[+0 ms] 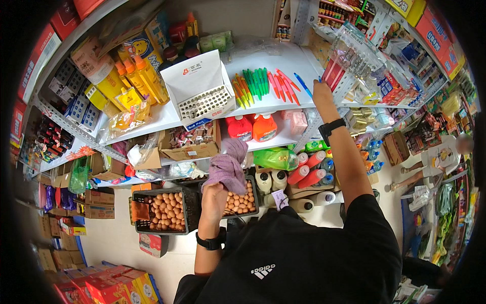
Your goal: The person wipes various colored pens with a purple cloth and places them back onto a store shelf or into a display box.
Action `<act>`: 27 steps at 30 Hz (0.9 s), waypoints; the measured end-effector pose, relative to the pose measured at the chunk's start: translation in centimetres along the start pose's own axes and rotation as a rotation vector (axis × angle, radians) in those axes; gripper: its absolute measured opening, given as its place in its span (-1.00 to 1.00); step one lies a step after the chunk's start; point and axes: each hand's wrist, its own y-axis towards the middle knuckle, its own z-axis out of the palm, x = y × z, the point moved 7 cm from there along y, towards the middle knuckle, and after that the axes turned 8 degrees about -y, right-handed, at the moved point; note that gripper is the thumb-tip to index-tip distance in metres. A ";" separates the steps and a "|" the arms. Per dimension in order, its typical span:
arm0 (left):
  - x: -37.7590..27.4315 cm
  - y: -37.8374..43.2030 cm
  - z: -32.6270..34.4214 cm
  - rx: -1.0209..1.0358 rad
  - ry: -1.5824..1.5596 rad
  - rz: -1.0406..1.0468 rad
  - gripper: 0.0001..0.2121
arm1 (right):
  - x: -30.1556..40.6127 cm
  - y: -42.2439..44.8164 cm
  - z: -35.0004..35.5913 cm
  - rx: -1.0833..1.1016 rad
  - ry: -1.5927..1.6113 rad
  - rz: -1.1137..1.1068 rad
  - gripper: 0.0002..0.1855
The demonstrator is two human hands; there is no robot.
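Note:
My left hand (213, 197) grips a purple cloth (229, 167), held up in front of the lower shelves. At the right end of the white shelf, my right hand (322, 93) reaches to a blue pen, whose tip shows at the fingers; the grip itself is partly hidden. Another blue pen (303, 85) lies just left of that hand. Further left on the shelf lie red-pink pens (283, 86), green pens (256, 83) and orange-yellow pens (242, 91), grouped by colour. Beside them stands an open white pen box (205, 102) with rows of holes.
Yellow bottles (146, 81) stand left of the box. Below the shelf are red and orange soap bottles (264, 127), an open carton (190, 150) of small packets and black crates of eggs (167, 211). A metal shelf post (343, 79) rises at right; a person (440, 155) is farther right.

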 end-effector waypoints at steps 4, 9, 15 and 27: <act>-0.4 0.2 1.1 0.243 0.237 0.024 -0.72 | -1.0 0.2 -0.2 0.021 0.085 0.127 -0.75; -1.0 1.1 1.5 0.207 0.515 0.129 -0.78 | 1.8 -3.4 -10.4 -0.124 0.295 -0.067 -0.53; -1.2 1.2 2.3 0.118 0.527 0.206 -0.80 | 9.4 -14.1 -17.5 0.309 1.219 -0.099 -0.46; 1.7 -0.1 3.1 0.336 0.187 0.067 -0.70 | 14.5 -22.5 -16.4 0.495 1.693 0.016 -0.64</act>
